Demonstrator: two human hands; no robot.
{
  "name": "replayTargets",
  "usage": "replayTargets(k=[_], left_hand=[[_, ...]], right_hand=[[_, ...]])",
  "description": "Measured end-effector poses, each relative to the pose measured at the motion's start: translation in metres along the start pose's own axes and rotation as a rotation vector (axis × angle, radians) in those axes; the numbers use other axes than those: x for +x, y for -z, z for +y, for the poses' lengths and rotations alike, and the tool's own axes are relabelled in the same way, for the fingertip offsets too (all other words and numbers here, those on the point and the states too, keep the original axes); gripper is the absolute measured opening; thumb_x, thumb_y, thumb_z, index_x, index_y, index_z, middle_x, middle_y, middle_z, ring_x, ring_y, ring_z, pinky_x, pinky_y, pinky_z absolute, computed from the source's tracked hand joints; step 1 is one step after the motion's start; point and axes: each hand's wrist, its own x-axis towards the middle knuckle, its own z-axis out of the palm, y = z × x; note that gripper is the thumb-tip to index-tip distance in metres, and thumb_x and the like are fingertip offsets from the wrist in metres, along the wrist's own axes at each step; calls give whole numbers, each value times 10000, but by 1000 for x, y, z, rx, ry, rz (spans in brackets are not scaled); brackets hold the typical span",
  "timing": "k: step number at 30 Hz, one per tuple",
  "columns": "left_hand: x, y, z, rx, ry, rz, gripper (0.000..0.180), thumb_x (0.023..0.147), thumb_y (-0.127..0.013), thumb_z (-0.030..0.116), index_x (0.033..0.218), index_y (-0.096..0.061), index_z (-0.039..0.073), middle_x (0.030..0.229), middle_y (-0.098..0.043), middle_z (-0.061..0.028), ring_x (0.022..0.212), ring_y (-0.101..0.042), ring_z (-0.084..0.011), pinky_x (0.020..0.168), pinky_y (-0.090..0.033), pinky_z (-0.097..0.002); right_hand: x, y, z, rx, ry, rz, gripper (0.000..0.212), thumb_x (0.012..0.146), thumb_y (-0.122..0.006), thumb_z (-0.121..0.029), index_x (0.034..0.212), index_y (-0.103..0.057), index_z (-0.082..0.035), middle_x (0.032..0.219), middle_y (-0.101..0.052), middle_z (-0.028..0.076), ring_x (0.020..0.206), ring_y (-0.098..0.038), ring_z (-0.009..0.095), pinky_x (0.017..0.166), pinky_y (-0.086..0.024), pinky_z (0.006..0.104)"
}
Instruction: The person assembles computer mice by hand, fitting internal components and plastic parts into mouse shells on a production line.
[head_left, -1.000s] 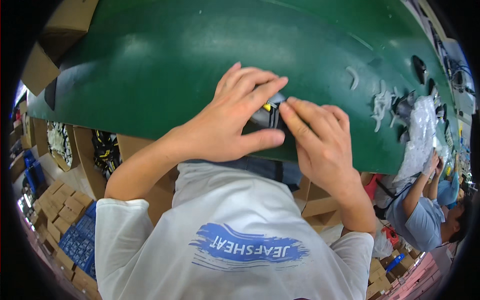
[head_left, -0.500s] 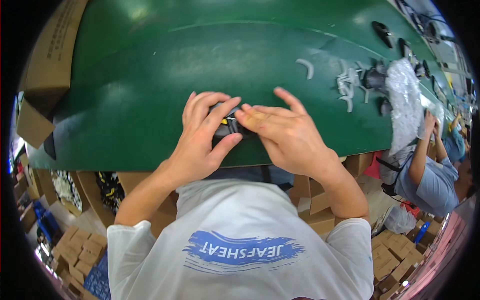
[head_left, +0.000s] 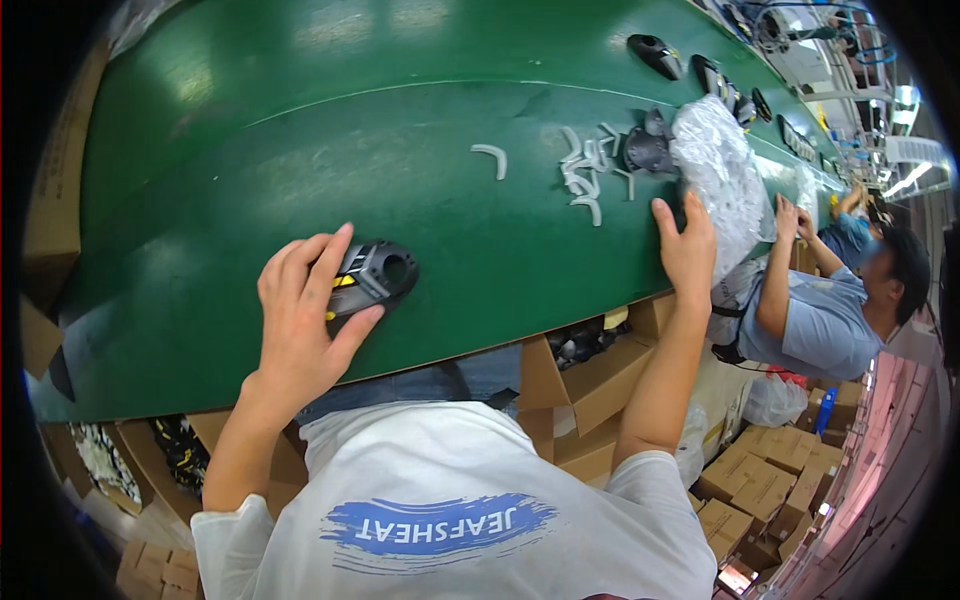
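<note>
The left hand (head_left: 298, 325) is gripping a dark housing (head_left: 378, 275) with yellow and silver accents over the near left part of the green table (head_left: 430, 225). Its fingers (head_left: 325, 268) are clamping the housing's left side: the long fingers are lying along the upper left edge, while the thumb is pressing in from the lower edge. The housing is sitting between them, its yellow marks showing beside the palm, and its round opening is facing up at the right end, clear of the fingertips. Whether its underside is touching the table is staying hidden.

The right hand (head_left: 688, 250) is reaching well away to the right, its thumb and fingers standing apart. Its fingertips are pointing toward a clear plastic bag (head_left: 718, 165) and a rounded black part (head_left: 648, 150); I cannot tell whether they are touching either one. Grey curved strips (head_left: 585, 185) are lying in a loose cluster left of the black part, and a single grey strip (head_left: 492, 158) is lying apart, farther left. Beyond the bag, a co-worker in a blue shirt (head_left: 815, 310) is holding both hands near the table's edge.
</note>
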Motion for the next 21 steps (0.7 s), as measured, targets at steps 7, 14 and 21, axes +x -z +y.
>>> replayTargets(k=[7,14,21], left_hand=[[3,-11,4,27,-16,34,887,921,-895,283,1701,-533,64,1575,-577,-166,1470,-497,-414,1279,-342,-541],[5,-14,2,-13,-83,90,886,938,-890,307,1709,-522,74,1582,-575,-171,1466,-501,-417,1271,-367,-535],[0,-16,-1,-3,-66,116,913,929,-894,294,1722,-501,68,1569,-612,-171,1449,-531,-414,1265,-380,-525]], right_hand=[[-40,23,-67,1158,-326,-256,565,1102,-777,-133,1596,-577,56,1310,-776,117,1148,-752,183,1018,-585,321],[-23,56,-158,816,476,-1057,595,969,-782,-84,1557,-690,-83,1263,-789,165,1083,-735,343,975,-579,429],[2,54,-208,649,730,-888,640,948,-701,-3,1580,-653,-89,1162,-732,180,1138,-711,413,1006,-574,475]])
